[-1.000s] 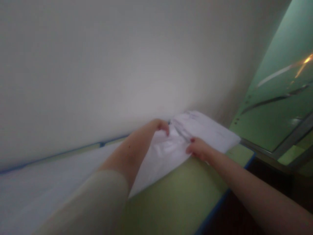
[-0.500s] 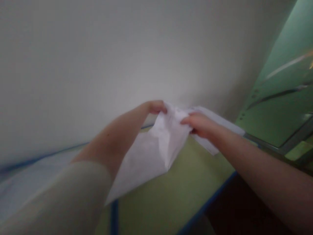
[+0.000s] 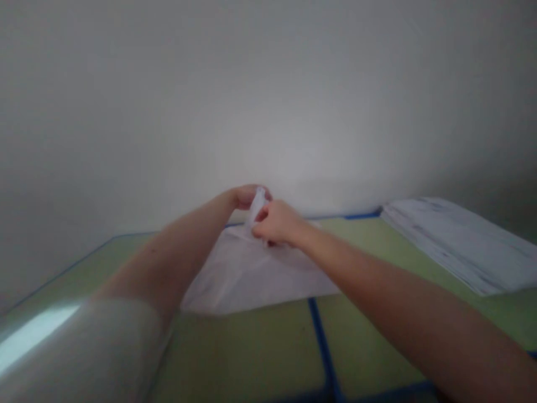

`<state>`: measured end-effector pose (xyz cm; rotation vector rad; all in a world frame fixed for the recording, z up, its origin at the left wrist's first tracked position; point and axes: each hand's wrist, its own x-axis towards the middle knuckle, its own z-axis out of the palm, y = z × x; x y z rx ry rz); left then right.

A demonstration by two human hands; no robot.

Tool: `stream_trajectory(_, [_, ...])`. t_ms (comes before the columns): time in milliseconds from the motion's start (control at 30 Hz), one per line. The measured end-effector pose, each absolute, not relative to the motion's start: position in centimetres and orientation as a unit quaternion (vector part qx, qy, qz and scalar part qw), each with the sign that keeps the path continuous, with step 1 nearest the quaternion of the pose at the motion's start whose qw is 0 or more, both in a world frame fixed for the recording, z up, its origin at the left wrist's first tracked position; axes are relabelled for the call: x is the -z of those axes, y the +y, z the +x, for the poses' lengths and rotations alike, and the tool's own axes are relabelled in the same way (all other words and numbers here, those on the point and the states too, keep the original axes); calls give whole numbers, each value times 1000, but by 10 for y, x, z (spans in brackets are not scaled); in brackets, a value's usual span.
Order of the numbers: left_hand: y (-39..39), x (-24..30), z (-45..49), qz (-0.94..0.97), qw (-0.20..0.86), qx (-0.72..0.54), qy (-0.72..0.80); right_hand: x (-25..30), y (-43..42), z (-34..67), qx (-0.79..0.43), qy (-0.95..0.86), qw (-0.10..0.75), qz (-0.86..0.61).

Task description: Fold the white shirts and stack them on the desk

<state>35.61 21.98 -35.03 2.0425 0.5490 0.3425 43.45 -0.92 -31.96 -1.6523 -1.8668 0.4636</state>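
A thin white sheet (image 3: 260, 280), cloth or plastic film by its look, lies loosely across the table with its upper part bunched and lifted. My left hand (image 3: 249, 196) is closed at the raised end of it; part of those fingers is behind the white material. Close beside it, slightly lower and to the right, my right hand (image 3: 277, 221) pinches the same gathered part. The two hands almost meet. The lower part of the sheet spreads toward me, some of it hidden under my right forearm.
The table top (image 3: 243, 358) is yellow-green with blue lines along its edges and across it. A stack of flat white sheets (image 3: 465, 240) lies on its right side. A plain pale wall (image 3: 268, 101) rises directly behind the table.
My view has swung left, so the green glass at the right is gone and the stack shows fully. My hands have come closer together, and the white sheet now lies more spread below them.
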Motion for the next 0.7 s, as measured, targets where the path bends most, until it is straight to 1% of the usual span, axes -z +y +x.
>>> stream_trajectory(67, [223,370,324,775,569,-162,223,337,0,404,-130,-737,269,-606])
stream_trajectory(133, [220,388,295,721,627,-180,232,353,2,374,-98,-763,239,-593])
stream_trajectory(300, [215,423,252,629,678,-213,316,394,-3,321,-22,-811,141,-567])
stream_trajectory(433, [210,440,243,542,711,-197,401,417,-11,310,23,-848,121,-515])
stream_trajectory(533, [196,445,242,531,686,-216,447,424,-27,322,37,-875,134,-463])
stream_trajectory(633, [173,447,244,596,594,-219,494,425,-50,360,54,-886,149,-436])
stream_trajectory(700, [156,445,246,625,544,-221,515,428,-65,400,72,-875,158,-452])
